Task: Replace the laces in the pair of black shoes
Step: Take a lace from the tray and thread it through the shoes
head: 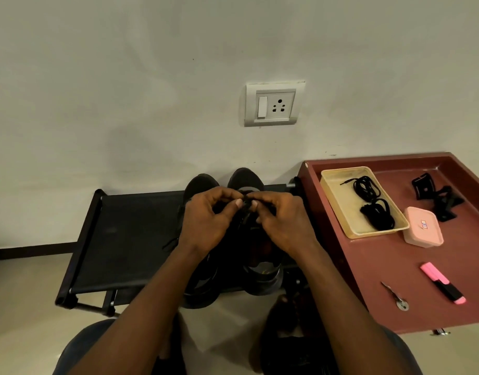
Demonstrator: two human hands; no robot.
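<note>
Over a matte black shoe [245, 176], left hand [206, 220] and right hand [281, 223] pinch its lace [246, 201].

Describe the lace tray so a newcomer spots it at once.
Start at the reddish-brown table on the right. At its far left corner lies a pale yellow tray. It alone holds coiled black laces; the pink box beside it is closed.
</note>
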